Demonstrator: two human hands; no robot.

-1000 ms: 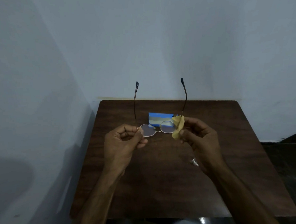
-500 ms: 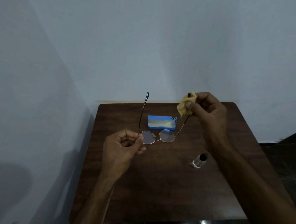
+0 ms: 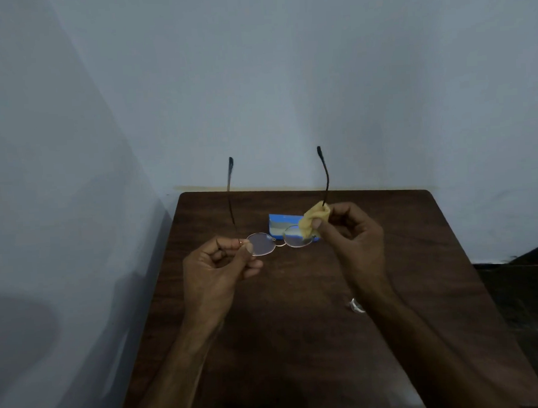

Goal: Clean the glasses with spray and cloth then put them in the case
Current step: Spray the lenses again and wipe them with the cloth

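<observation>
Pale grey walls (image 3: pixel 286 78) close in along the left and far edges of the dark brown wooden table (image 3: pixel 300 342). We hold the thin-rimmed round glasses (image 3: pixel 262 243) above it, lenses side by side left to right, temples pointing up and away. Our left hand (image 3: pixel 216 269) pinches the left hinge. Our right hand (image 3: pixel 353 240) pinches the crumpled yellow cloth (image 3: pixel 314 221) round the right temple. Just behind lies the blue rectangular case (image 3: pixel 276 223). Bare tabletop spreads nearer us.

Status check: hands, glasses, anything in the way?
Left hand pinches glasses by one hinge, off the table. Right hand pinches yellow cloth on the other temple. Blue case beyond them; spray bottle half hidden by right forearm.
</observation>
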